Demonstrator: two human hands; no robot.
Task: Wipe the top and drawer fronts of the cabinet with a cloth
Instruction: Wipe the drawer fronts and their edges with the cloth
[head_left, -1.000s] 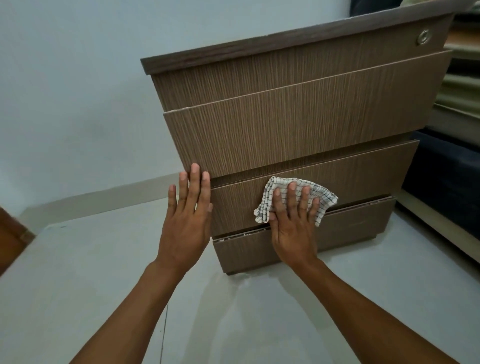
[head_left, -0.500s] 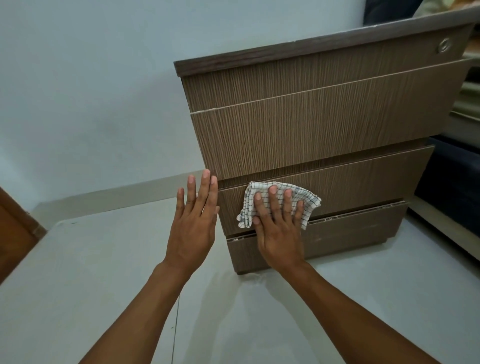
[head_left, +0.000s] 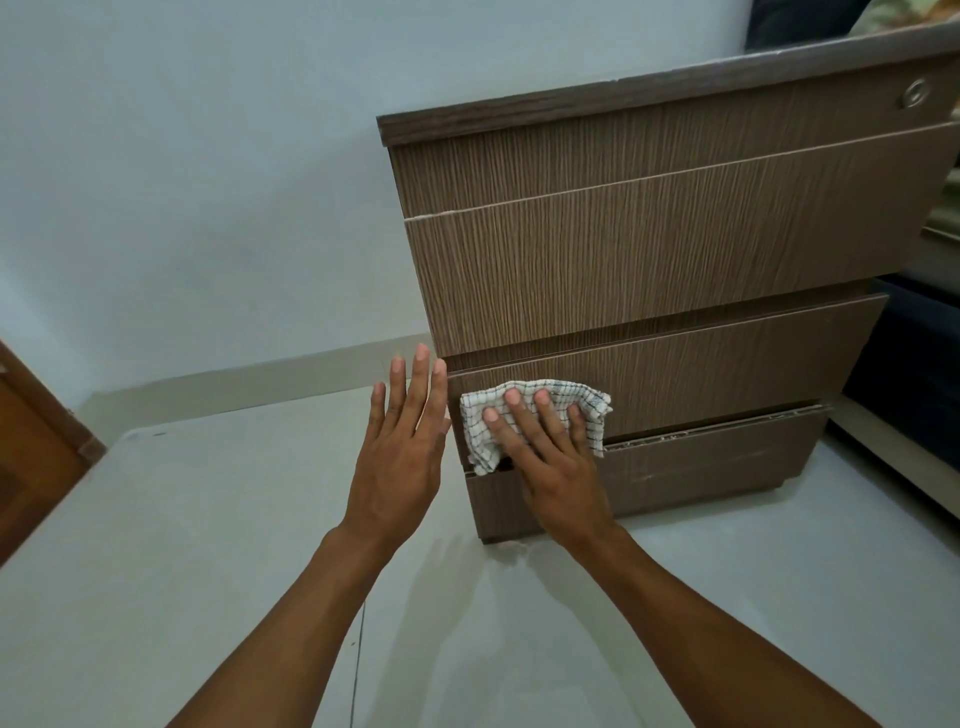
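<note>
Checked cloth (head_left: 540, 415) under flat right hand (head_left: 550, 462), left hand (head_left: 400, 462) spread beside cabinet (head_left: 649, 260)

Soft, dim indoor light, sharp in the middle and bent at the edges.
Even, cool light washes the wall (head_left: 182, 182) with no hard glare, and the floor (head_left: 156, 571) gives back a faint sheen plus pale, blurry shadows of the forearms just below the cabinet (head_left: 649, 260). The wood grain reads crisp, and so does the check of the cloth (head_left: 535, 410). A dark shadow line sits under each drawer front. Wide-angle bend tilts the cabinet's top edge and stretches the arms toward the bottom corners; the far right edge goes murky and dark.
</note>
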